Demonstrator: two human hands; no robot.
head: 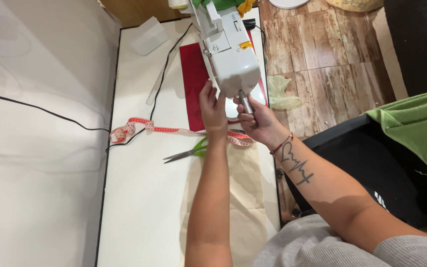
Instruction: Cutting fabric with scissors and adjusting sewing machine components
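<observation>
White sewing machine (231, 54) is getting adjusted: right hand (258, 121) is gripping a metal tool (246, 104) just under it, left hand (212, 106) steadying beside, grip unclear. Next move probably needs careful turning.

White table (139, 207), sewing machine (231, 54), red mat (193, 84), measuring tape (159, 129), green-handled scissors (186, 153), beige fabric (245, 198), clear ruler (155, 89)

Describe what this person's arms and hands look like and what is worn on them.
Both forearms are bare. The right hand has a thin red string bracelet at the wrist and a dark heartbeat-line tattoo on the forearm. The left hand wears nothing.
</observation>
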